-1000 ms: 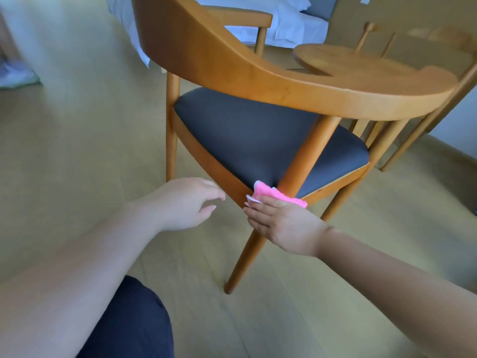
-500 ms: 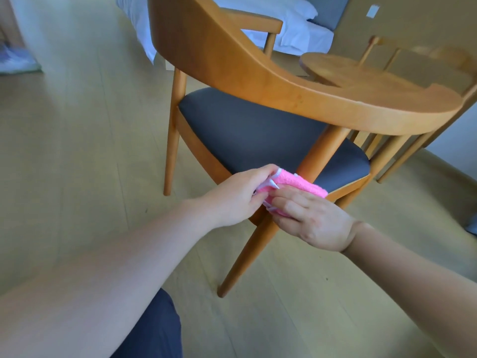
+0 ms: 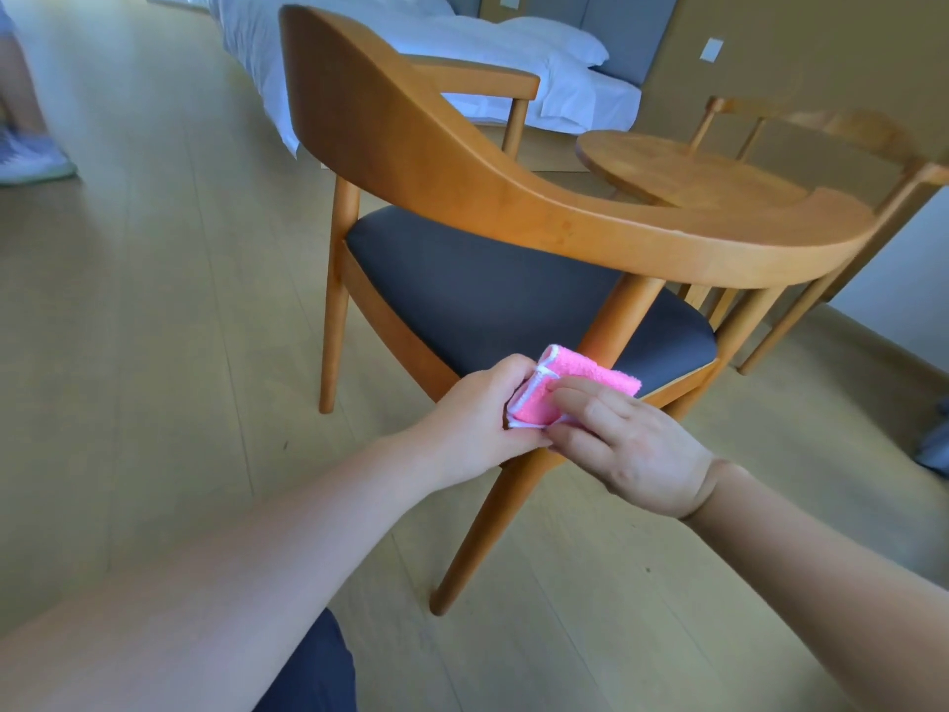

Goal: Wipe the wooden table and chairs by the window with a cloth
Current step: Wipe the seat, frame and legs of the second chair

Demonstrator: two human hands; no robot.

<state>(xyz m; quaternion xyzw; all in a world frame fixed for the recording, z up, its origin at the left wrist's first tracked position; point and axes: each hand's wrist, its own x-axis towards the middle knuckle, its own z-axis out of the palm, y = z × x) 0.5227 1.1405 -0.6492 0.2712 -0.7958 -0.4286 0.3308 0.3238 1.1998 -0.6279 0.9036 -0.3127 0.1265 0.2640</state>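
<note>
A wooden chair point(image 3: 462, 161) with a curved backrest and dark grey seat stands right in front of me, its back towards me. A folded pink cloth point(image 3: 565, 382) with a white edge lies against the chair's rear leg at seat height. My left hand point(image 3: 482, 418) pinches the cloth's left edge. My right hand point(image 3: 626, 449) holds the cloth from the right, with its fingers over it. Behind the chair stands a round wooden table point(image 3: 683, 172), and beyond that a second wooden chair point(image 3: 821, 125).
A bed with white sheets point(image 3: 462, 48) is at the back. Another person's leg and shoe point(image 3: 25, 151) show at the far left on the light wood floor point(image 3: 154, 300). A wall runs along the right.
My left hand has moved right from empty air to the cloth and now pinches its edge. The right hand with the cloth has shifted slightly up the chair leg.
</note>
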